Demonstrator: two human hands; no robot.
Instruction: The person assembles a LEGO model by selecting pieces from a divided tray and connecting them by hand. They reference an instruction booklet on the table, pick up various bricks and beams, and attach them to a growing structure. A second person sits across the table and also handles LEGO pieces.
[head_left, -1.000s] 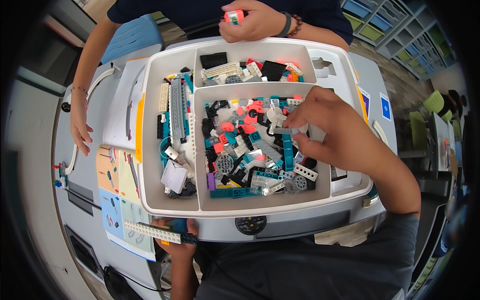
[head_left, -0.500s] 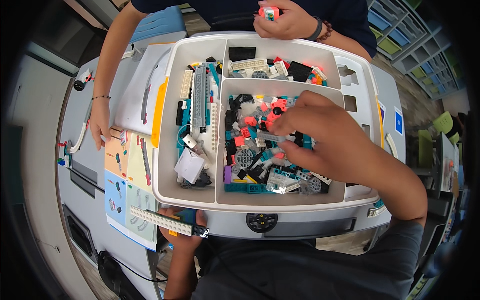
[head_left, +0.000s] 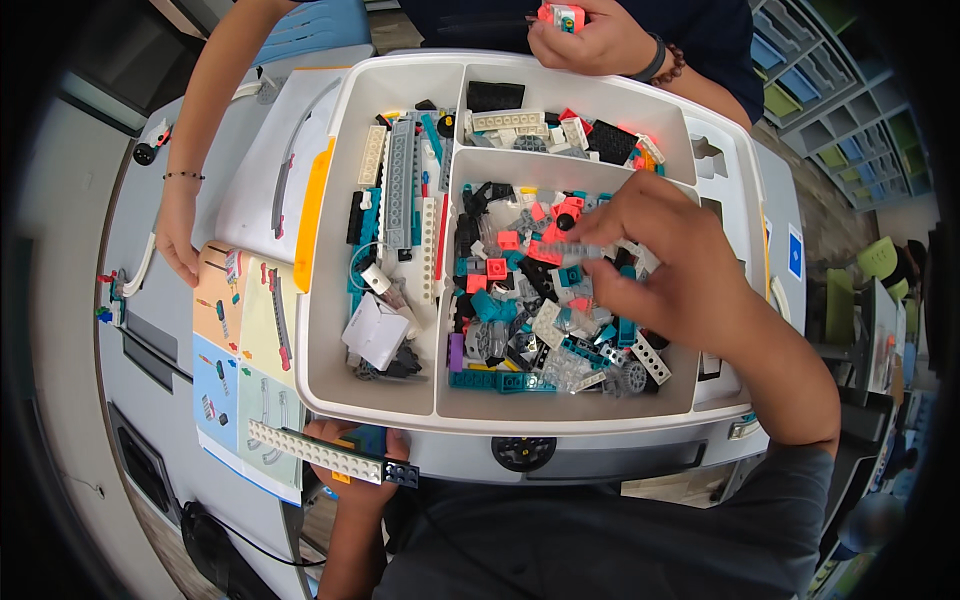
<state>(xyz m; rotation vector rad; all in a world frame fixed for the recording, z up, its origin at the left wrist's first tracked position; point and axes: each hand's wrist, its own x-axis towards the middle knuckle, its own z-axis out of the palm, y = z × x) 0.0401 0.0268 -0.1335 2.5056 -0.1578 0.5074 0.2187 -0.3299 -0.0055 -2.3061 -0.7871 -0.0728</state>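
Observation:
My left hand [head_left: 350,460] is closed on a built brick piece below the tray's near edge. It has a long white studded beam [head_left: 315,450] with a black end, and blue and yellow parts behind it. Over the large compartment, my right hand [head_left: 665,265] pinches a narrow grey, partly see-through brick [head_left: 572,251] between thumb and fingers; its outline is blurred. Beneath lie loose coral, teal, black, white and grey bricks [head_left: 545,325]. The white sorting tray [head_left: 560,412] holds them, with a purple brick [head_left: 456,352] at the compartment's left wall.
Across the table, another person's hand [head_left: 590,35] holds a coral piece; their other hand [head_left: 178,245] is beside an instruction booklet [head_left: 225,330]. A black wheel [head_left: 523,453] lies before the tray. Curved track pieces [head_left: 145,265] are at left.
My right hand has shifted slightly with the grey brick. Loose bricks under it lie differently, and a white beam at the compartment's right shows more. My left hand keeps its hold.

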